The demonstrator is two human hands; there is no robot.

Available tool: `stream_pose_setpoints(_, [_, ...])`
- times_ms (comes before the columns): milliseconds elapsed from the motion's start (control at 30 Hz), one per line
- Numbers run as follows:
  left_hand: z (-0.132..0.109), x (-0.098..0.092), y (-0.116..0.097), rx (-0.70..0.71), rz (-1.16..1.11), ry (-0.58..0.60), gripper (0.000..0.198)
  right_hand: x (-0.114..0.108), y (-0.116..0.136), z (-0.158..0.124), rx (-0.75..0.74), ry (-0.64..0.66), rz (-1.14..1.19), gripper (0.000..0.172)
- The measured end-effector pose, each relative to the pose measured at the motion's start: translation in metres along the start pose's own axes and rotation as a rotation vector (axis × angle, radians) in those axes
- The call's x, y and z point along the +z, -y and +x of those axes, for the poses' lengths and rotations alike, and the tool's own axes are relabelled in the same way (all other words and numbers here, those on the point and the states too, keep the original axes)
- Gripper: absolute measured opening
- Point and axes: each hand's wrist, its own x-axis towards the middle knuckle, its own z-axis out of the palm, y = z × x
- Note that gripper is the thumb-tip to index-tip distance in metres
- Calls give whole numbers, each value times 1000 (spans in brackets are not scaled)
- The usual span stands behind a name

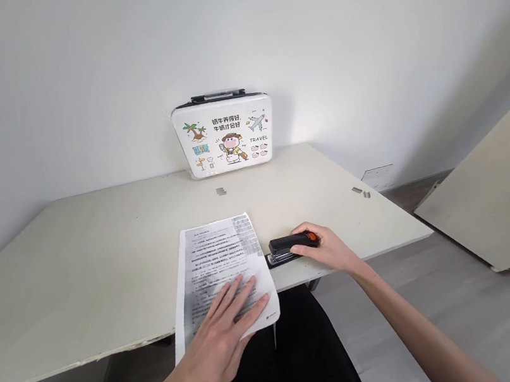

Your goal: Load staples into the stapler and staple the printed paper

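Note:
Printed paper sheets [219,257] lie tilted at the table's front, their lower part jutting past the edge. My left hand [221,333] holds them near the bottom, four fingers spread across the top face and the thumb tucked by the lower edge, partly hidden. A black stapler [287,245] with an orange mark stands at the front edge, just right of the sheets. My right hand [323,246] is wrapped round its rear end. The stapler's front meets the right border of the sheets; whether paper lies between its jaws, I cannot tell.
A white carrying case [228,137] with cartoon prints stands against the wall at the back of the table [116,256]. Small grey staple strips [221,191] lie in front of it, with more staple strips [360,192] near the right edge. A pale panel [499,193] is at the right.

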Motion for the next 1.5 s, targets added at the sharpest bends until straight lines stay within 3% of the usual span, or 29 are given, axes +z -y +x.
stream_pose_setpoints(167, [3,5,-14,19,-40,-5,75,0,-3,1,-13,22,-28,35])
stream_pose_setpoints(267, [3,5,-16,12,-59,48,67,-5,-4,2,-10,59,-45,35])
stream_pose_setpoints(367, [9,0,-9,3,-111,108,94,-13,2,4,-18,137,-89,34])
stream_pose_setpoints(433, [22,-6,3,-43,-137,99,97,-16,12,8,-17,174,-127,35])
stream_pose_setpoints(567, [67,-9,33,-90,-115,9,75,-7,36,21,19,105,-258,42])
stream_pose_setpoints(733, [108,13,56,-45,-85,43,88,17,59,33,-18,124,-450,48])
stream_pose_setpoints(967, [107,29,47,-36,-103,4,87,29,73,31,26,248,-541,52])
stream_pose_setpoints(1500, [109,29,40,-36,-103,-29,86,37,71,32,34,263,-680,49])
